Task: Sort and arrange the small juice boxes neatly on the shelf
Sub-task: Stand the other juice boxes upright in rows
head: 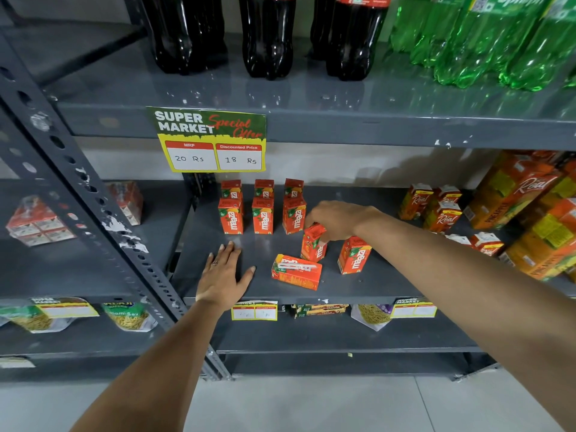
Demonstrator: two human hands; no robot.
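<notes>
Several small orange-red juice boxes stand in two neat rows [262, 215] at the back of the grey middle shelf [374, 285]. My right hand [338, 221] grips the top of a tilted juice box [312, 244] in front of the rows. One more box [354, 254] stands upright to its right. Another box [296, 272] lies on its side near the shelf's front edge. My left hand [223, 274] rests flat on the shelf, fingers spread, holding nothing.
Larger orange juice cartons [511, 194] and small white-topped cartons [441, 210] crowd the shelf's right end. Cola [268, 35] and green soda bottles [486, 39] stand on the shelf above. A price sign [212, 140] hangs from that shelf. A slotted upright [93, 194] stands at left.
</notes>
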